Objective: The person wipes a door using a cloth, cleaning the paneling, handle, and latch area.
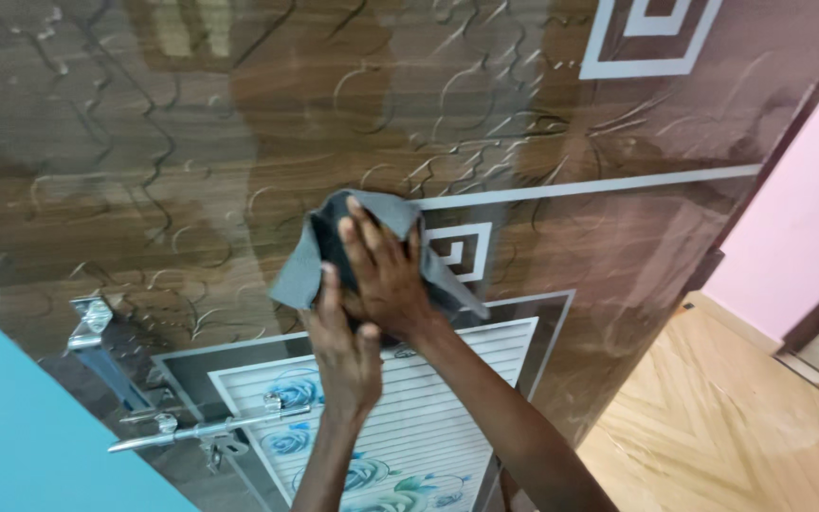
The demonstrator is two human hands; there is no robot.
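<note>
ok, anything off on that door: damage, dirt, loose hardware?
Nothing stands out. Both hands, right over left, press a grey cloth flat on the glossy brown door. The metal latch looks intact; the squiggles are the door's pattern.

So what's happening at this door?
A person presses a grey cloth flat against a glossy brown door with both hands. The right hand lies spread over the cloth, and the left hand sits just below it, touching the cloth's lower edge. A metal handle and a flower panel sit lower on the door.
</note>
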